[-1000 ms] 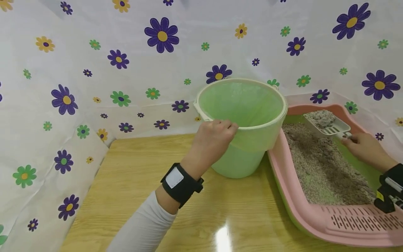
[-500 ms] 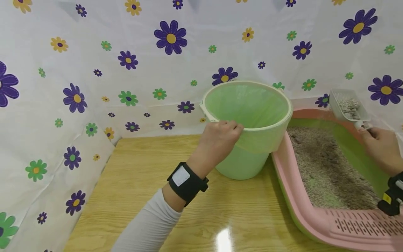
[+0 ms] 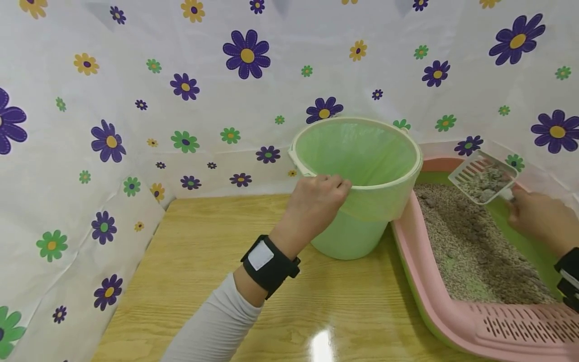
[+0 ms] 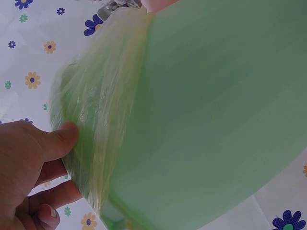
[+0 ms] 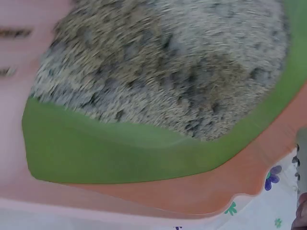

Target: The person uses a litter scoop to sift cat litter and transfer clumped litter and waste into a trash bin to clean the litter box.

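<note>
My left hand (image 3: 320, 203) grips the near rim of a light green bucket (image 3: 346, 236), thumb outside against the thin plastic liner (image 4: 103, 105) folded over the edge. In the head view my right hand (image 3: 540, 216) holds a white slotted litter scoop (image 3: 484, 177) by its handle, over the far right part of the litter box (image 3: 418, 261). Clumps and loose grains of litter (image 3: 490, 182) lie in the scoop. Only a bit of the scoop and fingers shows at the right edge of the right wrist view, where the litter bed (image 5: 158, 67) is blurred.
The litter box has a pink rim with a slotted front ledge (image 3: 520, 322) and a green base; it stands right beside the bucket. Wooden tabletop (image 3: 217, 251) lies to the left and front. A flower-print sheet (image 3: 190, 40) hangs behind and at the left.
The scoop went up and right, tipped, then came back down and left, now with less litter in it. The left hand stays on the bucket rim; the head view shifted slightly.
</note>
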